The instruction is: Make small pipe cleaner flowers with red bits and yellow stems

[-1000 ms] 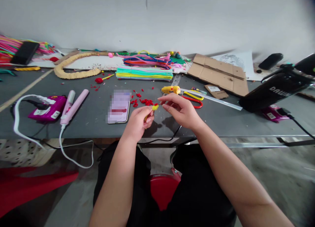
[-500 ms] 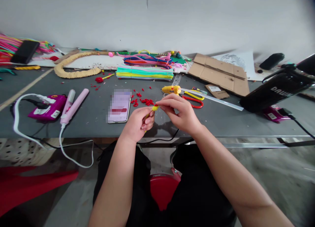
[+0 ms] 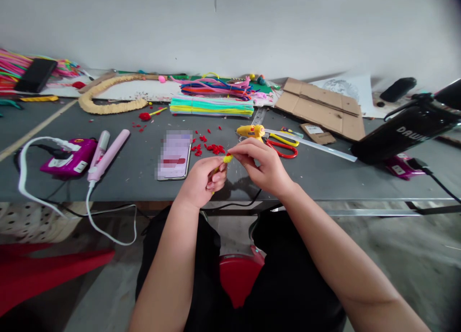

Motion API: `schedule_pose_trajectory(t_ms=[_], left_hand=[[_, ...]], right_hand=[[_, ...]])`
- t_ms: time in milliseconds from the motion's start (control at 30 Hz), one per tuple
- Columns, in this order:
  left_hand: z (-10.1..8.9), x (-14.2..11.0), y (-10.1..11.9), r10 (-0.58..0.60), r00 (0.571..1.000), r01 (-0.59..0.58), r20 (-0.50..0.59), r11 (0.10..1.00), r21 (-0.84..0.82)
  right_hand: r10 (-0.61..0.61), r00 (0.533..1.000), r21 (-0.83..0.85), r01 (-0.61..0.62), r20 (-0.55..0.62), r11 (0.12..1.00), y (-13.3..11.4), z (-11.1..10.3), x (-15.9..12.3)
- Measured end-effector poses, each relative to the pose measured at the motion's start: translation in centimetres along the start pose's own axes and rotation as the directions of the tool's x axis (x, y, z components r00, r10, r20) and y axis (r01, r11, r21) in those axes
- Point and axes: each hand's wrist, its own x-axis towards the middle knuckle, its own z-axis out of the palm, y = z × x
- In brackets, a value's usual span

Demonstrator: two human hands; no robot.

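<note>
My left hand [image 3: 203, 180] is curled round the stem of a small yellow craft piece with a fuzzy yellow tip [image 3: 227, 158], held just above the grey table [image 3: 144, 173]. My right hand [image 3: 264, 167] pinches at that yellow tip with thumb and forefinger; a bit of red shows there. Just beyond my hands lie scattered red petal bits [image 3: 212, 148], a yellow glue gun [image 3: 251, 130] and red-and-yellow scissors [image 3: 284, 147].
A phone [image 3: 175, 155] lies left of my hands, with a pink flat iron [image 3: 108, 154] and magenta power unit [image 3: 70, 160] further left. Bundled pipe cleaners [image 3: 212, 106], cardboard [image 3: 320, 108], a long ruler [image 3: 317, 148] and a black device [image 3: 403, 130] sit behind.
My right hand has closed in from an open-fingered pose to a pinch on the yellow tip. My left hand dropped slightly and stayed on the stem.
</note>
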Motion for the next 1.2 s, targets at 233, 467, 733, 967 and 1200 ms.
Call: schedule_pose_trajectory(t_ms=[233,467,733,967,1200], left_hand=[[0.0,-0.1,0.1,-0.016,1.0,0.017,0.018,0.999,-0.037],[-0.1,-0.1,0.0,-0.031,0.999,0.033,0.026,0.996,-0.085],[-0.4,-0.4,0.8,0.091,0.992,-0.098,-0.09,0.992,-0.081],[-1.4,-0.9,1.5,0.212,0.954,-0.234,-0.214,0.969,-0.082],[-1.4,-0.6,1.3,0.23,0.942,-0.245,-0.244,0.969,-0.033]], right_hand=[[-0.014,1.0,0.018,0.014,-0.005,1.0,-0.2,0.0,0.0],[-0.019,1.0,0.014,0.019,0.01,1.0,-0.1,0.1,-0.2],[0.15,0.988,0.006,-0.149,-0.043,0.989,0.7,0.1,-0.1],[0.392,0.916,-0.281,-0.356,0.082,0.891,3.3,2.2,0.4],[0.515,0.853,-0.498,-0.411,0.088,0.764,3.8,4.5,2.6]])
